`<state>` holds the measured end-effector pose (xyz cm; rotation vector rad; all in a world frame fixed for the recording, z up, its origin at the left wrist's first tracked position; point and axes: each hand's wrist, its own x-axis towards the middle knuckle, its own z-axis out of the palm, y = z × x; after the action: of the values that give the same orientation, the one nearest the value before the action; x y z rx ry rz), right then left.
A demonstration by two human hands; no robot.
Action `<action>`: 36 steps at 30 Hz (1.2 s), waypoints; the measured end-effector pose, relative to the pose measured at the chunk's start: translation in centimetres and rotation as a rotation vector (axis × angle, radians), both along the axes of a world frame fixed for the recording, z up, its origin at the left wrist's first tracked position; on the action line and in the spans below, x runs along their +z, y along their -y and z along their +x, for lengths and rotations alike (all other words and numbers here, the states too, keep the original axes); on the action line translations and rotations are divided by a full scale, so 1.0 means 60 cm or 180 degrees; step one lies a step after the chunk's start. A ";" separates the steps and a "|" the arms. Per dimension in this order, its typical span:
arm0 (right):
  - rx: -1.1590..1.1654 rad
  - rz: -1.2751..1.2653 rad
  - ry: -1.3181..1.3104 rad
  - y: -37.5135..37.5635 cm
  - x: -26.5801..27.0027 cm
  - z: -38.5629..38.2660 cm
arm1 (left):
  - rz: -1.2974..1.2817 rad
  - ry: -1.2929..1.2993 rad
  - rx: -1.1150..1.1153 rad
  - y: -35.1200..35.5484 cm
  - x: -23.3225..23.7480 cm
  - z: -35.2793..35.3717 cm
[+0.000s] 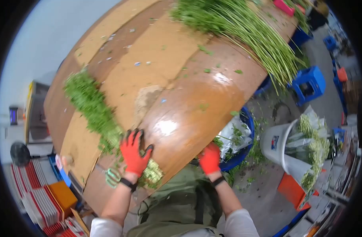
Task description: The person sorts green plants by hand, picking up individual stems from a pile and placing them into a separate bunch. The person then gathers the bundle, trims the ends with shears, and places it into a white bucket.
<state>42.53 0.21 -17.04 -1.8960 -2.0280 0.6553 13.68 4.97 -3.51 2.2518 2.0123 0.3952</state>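
A bundle of leafy green herbs [90, 104] lies on the table, its cut stem ends [153, 172] towards me. My left hand [134, 154], in a red glove with black fingertips, is laid across the stems and grips them, thumb apart. Past the table's front edge, my right hand [209, 158], also red-gloved, is closed above the near side of a blue tub [250, 122]. Its fingertips are hidden and blurred, so what it holds cannot be made out. Leafy stems and a clear plastic bag [232, 136] are in the tub, close to that hand.
Long green stems [256, 35] are heaped on the table's [181, 118] far right, overhanging its edge. A green looped object [112, 177] lies by the bundle. To the right stand a blue stool [308, 85] and a grey bucket [272, 144] of wrapped flowers. Leaf scraps litter the floor.
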 end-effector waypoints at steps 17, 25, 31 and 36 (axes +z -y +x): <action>0.0876 0.0652 0.0736 -0.023 0.225 -0.397 | 0.0968 0.2674 0.1512 0.182 0.009 -0.111; 0.0401 0.0742 -0.0196 -0.108 0.339 -0.206 | 0.0984 0.1735 0.1207 0.232 0.039 -0.149; 0.0023 0.1521 0.1087 -0.062 0.350 -0.010 | 0.1326 0.1078 0.1726 0.125 0.033 -0.211; -0.0107 0.1343 0.1195 -0.047 0.285 0.025 | 0.0091 0.0075 0.2466 0.024 -0.031 -0.197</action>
<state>44.03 3.06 0.05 -1.8844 -2.1239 -0.1507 1.89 3.51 -5.39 1.3684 2.8011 0.4916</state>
